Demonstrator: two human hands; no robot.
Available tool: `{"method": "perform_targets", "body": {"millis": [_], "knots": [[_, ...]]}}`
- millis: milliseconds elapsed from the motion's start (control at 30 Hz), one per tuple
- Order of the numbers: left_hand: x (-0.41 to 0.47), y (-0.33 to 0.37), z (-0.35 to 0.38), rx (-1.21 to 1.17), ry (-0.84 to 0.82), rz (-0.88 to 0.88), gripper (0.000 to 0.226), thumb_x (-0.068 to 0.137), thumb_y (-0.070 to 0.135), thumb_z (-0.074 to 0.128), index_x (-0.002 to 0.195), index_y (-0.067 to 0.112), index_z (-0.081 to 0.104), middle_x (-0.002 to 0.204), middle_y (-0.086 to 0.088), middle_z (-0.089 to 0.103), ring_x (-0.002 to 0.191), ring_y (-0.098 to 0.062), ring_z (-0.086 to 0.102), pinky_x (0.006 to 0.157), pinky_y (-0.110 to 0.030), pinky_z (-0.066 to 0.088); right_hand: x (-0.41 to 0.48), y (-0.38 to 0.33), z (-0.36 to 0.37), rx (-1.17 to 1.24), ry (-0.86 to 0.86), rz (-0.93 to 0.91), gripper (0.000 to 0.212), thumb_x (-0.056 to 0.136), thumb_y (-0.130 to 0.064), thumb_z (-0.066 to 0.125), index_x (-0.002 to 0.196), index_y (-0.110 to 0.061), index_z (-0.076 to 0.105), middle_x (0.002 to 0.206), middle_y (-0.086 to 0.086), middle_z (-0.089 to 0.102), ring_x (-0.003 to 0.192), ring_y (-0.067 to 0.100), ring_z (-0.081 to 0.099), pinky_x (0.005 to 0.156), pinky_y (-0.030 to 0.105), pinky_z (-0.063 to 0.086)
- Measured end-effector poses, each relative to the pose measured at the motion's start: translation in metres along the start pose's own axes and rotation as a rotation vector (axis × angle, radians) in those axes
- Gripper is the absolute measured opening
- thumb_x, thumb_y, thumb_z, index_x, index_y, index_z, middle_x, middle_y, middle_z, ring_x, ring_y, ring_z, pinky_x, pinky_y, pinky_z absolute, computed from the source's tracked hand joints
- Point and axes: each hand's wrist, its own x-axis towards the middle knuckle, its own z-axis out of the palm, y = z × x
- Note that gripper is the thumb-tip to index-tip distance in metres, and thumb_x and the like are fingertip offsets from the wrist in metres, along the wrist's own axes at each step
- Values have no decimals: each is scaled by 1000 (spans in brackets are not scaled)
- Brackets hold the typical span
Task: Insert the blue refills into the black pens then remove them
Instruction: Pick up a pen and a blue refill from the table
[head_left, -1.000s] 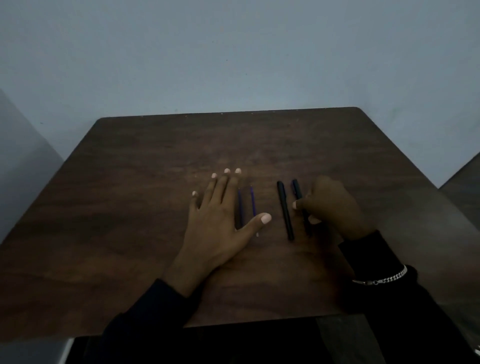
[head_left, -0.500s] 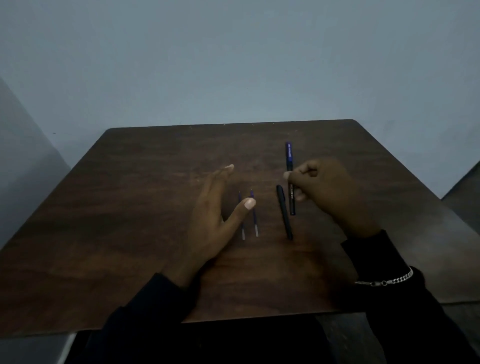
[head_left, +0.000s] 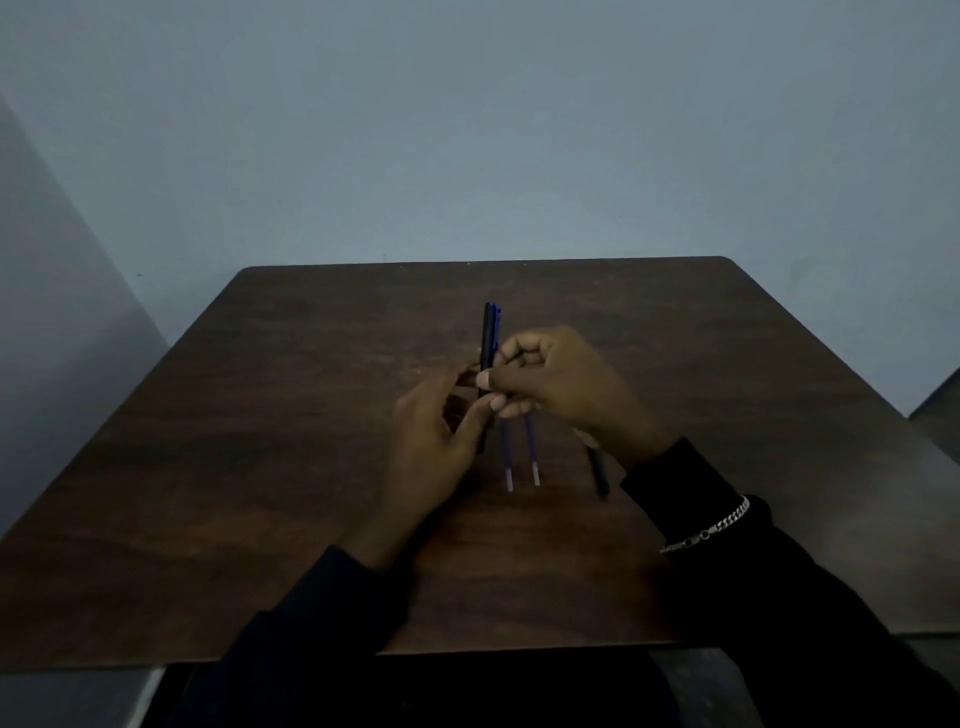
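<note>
Black slim plastic pen with a blue clip (head_left: 488, 338) stands nearly upright above the dark brown wood-grain table (head_left: 311, 467), seen from the head camera and held from both sides. The right hand (head_left: 556, 384) pinches the barrel at mid-length between thumb and curled forefinger. The left hand (head_left: 431, 444) curls its fingers round the lower part, hiding the tip. The two-handed hold looks meant to twist or pull the barrel open for a refill; whether it has come apart cannot be told. Two thin blue refills with pale tips (head_left: 506, 452) lie side by side on the wood just beneath the hands, within easy reach and not yet inserted. A second black pen (head_left: 598, 470) lies to their right, partly hidden behind the right wrist. The held barrel is smooth and cylindrical; the tabletop is matt, with rounded corners. A silver chain bracelet (head_left: 711, 527) circles the right wrist beside a dark sleeve (head_left: 779, 597). A pale grey wall (head_left: 467, 130) stands behind.
</note>
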Motion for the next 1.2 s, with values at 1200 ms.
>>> {"method": "perform_targets", "body": {"millis": [1200], "knots": [[-1,-3,9,-30,117,115,22,109,21,60,124,25,73,83,-6,76,67,-21,68,59,-43,49,7,25,-3,131,-3,-289,10,99,-6,65,98,-11,73,81,-2,77,74,10,72,60,25,57]]}}
